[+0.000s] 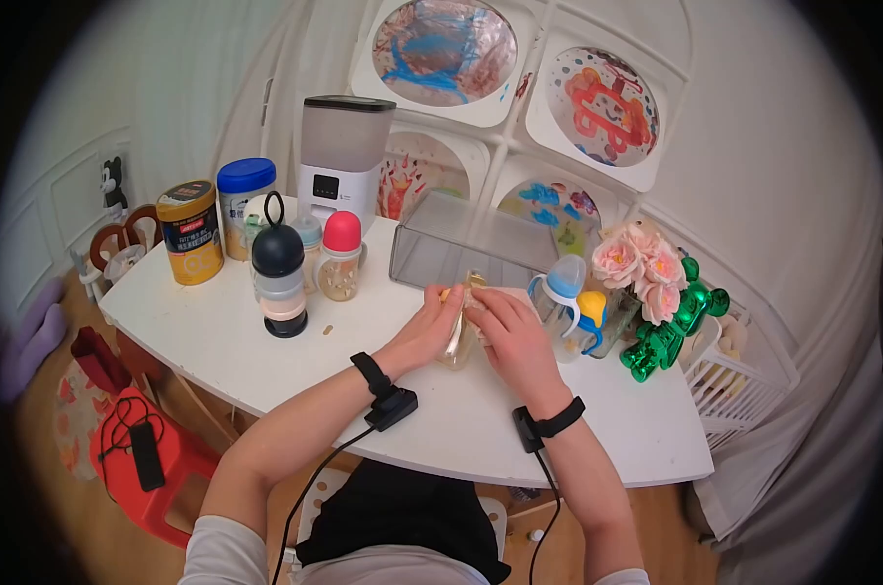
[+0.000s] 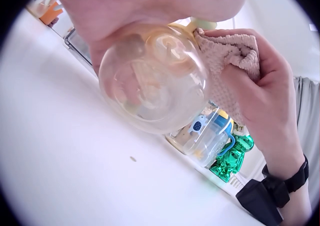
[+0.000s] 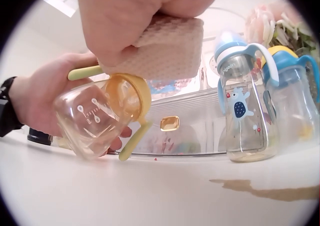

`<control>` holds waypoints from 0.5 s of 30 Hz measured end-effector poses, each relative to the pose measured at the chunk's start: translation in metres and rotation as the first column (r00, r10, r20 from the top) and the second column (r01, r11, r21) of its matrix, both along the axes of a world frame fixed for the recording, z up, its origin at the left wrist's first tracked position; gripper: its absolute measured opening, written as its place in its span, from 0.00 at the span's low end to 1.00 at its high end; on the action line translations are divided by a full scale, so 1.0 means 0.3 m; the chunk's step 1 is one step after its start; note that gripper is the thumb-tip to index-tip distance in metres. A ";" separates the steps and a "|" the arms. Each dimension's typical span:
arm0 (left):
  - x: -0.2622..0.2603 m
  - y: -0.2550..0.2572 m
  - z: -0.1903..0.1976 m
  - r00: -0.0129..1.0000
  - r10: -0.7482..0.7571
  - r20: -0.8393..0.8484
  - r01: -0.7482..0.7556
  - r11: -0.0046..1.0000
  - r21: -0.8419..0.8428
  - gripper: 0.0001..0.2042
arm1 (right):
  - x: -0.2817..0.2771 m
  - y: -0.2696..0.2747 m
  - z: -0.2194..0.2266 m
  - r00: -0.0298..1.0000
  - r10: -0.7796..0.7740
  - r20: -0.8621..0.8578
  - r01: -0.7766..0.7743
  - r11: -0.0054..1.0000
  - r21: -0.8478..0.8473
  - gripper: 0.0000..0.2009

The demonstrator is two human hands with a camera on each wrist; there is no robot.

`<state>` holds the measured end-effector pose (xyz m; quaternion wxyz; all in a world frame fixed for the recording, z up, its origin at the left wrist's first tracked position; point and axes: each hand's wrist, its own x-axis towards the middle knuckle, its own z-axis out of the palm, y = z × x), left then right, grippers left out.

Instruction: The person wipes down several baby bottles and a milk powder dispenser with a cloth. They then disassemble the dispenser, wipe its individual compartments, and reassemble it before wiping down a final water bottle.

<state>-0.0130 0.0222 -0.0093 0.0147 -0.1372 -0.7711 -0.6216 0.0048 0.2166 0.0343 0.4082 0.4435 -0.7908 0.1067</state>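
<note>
Bottle [image 3: 82, 128], tilted, sits in the left hand [image 1: 424, 330], mid-table, well back from the front edge. Grip: left fingers wrap the body; right hand [image 1: 517, 341] clutches a cloth [image 3: 170, 48] right at its yellow rim. Bare table [image 1: 607, 439] runs from hands to front edge, open toward both front corners. Right side tight: Pigeon bottle [image 3: 245, 121] near the right hand, blue cup [image 3: 295, 105] beside it. Left side roomier: bare white up to the shaker [image 1: 280, 283], red-capped bottle [image 1: 342, 263] just past it. Green bear [image 1: 670, 331] near right edge, flowers [image 1: 641, 265] beside it. Grey box [image 1: 436, 258] close behind hands, limits forward room. Back left: yellow tin [image 1: 190, 239], blue-lidded tub [image 1: 238, 210], dispenser [image 1: 342, 146]. Farthest: painted panels [image 1: 607, 112].
</note>
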 end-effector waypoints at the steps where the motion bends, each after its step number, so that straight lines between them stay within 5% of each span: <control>1: -0.004 0.003 -0.004 1.000 0.003 -0.003 -0.003 1.000 0.002 0.42 | 0.003 -0.002 0.002 1.000 0.006 0.011 -0.006 1.000 0.004 0.14; 4: -0.004 0.012 -0.012 0.998 0.045 -0.043 -0.046 0.999 -0.006 0.42 | 0.011 -0.004 0.002 0.998 0.042 0.037 -0.041 0.999 -0.023 0.22; 7: 0.017 0.023 0.000 0.989 0.098 -0.111 -0.102 0.995 -0.024 0.42 | 0.038 -0.007 0.004 0.994 0.004 0.111 0.001 0.999 -0.041 0.13; 15: 0.002 -0.004 0.012 0.978 0.166 -0.126 -0.169 0.986 -0.007 0.43 | 0.031 -0.035 -0.008 0.990 0.119 0.073 -0.116 0.992 -0.040 0.15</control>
